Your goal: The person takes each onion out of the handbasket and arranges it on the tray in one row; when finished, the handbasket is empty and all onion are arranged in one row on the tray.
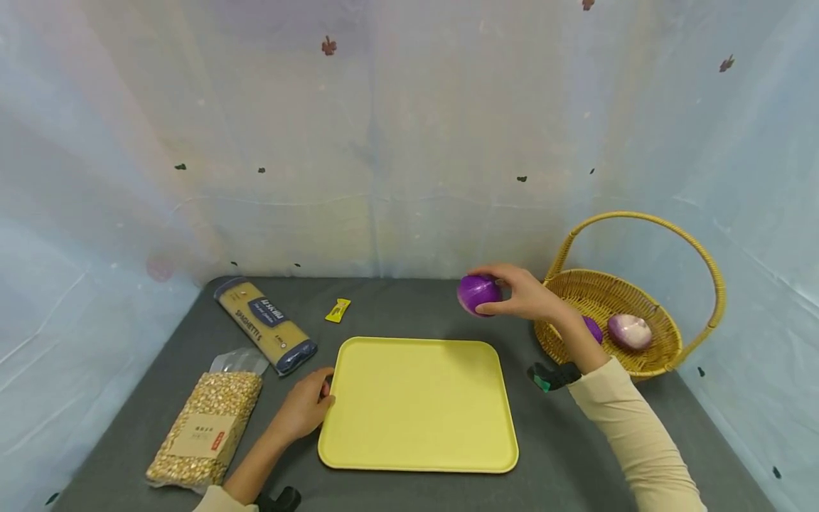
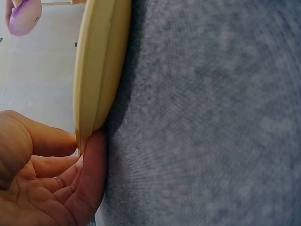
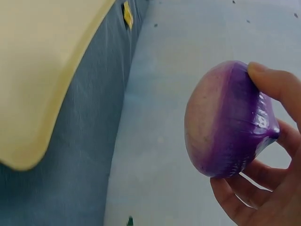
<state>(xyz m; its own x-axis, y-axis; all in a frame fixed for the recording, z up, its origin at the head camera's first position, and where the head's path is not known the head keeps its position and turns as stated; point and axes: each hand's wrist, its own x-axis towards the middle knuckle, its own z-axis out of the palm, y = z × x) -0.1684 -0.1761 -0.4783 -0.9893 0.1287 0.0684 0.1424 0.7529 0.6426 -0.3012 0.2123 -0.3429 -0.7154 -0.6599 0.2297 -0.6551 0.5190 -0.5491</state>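
Purple halved onion (image 1: pixel 478 293) sits gripped in the right hand (image 1: pixel 525 293), aloft between the wicker basket (image 1: pixel 665 355) and the flat yellow plastic tray (image 1: pixel 416 405). Carrying seems underway; next, lowering onto the tray. Left hand (image 1: pixel 306 409), fingers relaxed, touches the tray's left edge.

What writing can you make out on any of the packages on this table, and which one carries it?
"SPAGHETTI": printed along the long yellow pasta packet.
Dark blue label on the same packet: has lettering, too blurred to read.
Tan label on the bag of kernels: carries small print and a red mark, too small to read.
Small yellow sachet: no text can be made out.
Nothing else shows writing.
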